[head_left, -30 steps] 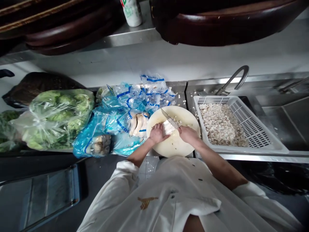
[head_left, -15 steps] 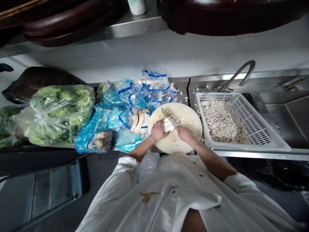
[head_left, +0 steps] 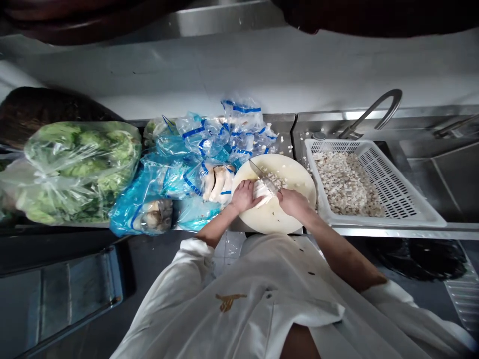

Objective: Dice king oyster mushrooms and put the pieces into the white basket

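A round, cream-coloured cutting board [head_left: 277, 219] lies on the steel counter before me. On its left part my left hand [head_left: 244, 196] presses down on white mushroom strips [head_left: 263, 190], fingers closed against them. My right hand [head_left: 294, 203] grips a kitchen knife [head_left: 263, 175] by its handle, which the fingers hide. The blade points up and left, along the far right side of the strips. Small diced mushroom pieces [head_left: 277, 180] lie just right of the blade. Left of the board, whole pale mushrooms [head_left: 218, 183] show in an open plastic bag.
Right of the board, a white slotted basket [head_left: 407, 199] holds a heap of chopped mushroom [head_left: 350, 187], below a curved faucet [head_left: 389, 107]. Blue plastic bags [head_left: 140, 184] and a clear bag of leafy greens [head_left: 82, 172] fill the left. A steel shelf [head_left: 224, 20] runs overhead.
The knife blade shows its flat side more broadly, and my right hand has shifted slightly right. My left hand stays on the mushroom strips. The whole view has tipped slightly downward.
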Tool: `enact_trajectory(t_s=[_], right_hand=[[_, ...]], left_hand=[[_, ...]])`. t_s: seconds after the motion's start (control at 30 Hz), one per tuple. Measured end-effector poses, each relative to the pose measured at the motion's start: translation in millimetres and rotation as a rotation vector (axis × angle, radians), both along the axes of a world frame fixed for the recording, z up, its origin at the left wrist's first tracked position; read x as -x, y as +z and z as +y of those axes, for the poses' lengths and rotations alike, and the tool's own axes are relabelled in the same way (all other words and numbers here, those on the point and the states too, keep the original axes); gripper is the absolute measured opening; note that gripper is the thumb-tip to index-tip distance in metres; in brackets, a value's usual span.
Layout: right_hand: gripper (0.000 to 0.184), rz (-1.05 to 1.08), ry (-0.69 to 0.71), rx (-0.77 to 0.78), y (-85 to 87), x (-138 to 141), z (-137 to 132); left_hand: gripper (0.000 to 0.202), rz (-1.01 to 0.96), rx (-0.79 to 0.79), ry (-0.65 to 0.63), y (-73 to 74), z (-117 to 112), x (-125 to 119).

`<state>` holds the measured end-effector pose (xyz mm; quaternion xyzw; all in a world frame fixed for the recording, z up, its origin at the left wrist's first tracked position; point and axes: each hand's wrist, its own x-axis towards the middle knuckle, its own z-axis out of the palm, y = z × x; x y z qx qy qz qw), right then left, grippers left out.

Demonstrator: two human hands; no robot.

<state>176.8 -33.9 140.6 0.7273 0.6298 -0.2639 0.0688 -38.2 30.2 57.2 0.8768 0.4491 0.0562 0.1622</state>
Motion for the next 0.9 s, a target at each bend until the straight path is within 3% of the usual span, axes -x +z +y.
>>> enact_trajectory(t_s=[0.2, 0.37, 0.53, 0.7, 0.9], right_hand=[[0.048, -0.049, -0.068, 0.109, -0.8, 15, -9], [0.052, -0.068, -0.03, 0.011, -2.6, 22, -14], [0.047, -0.057, -0.073, 0.113, -4.0, 31, -10], [0.052, -0.097, -0.031, -0.025, 0.6, 34, -17], [0.048, -0.107, -0.079, 0.102, -3.6, 42, -19]], left_hand=[[0.067, -0.008, 0.009, -0.016, -2.0, 2, 6], [0.057, -0.132, -0.063, -0.099, -6.9, 5, 19], [0.042, -0.185, -0.121, -0.121, -14.3, 4, 24], [0.037, -0.284, -0.141, -0.178, -19.2, 2, 29], [0.03, -0.327, -0.133, -0.159, -27.1, 0, 34]])
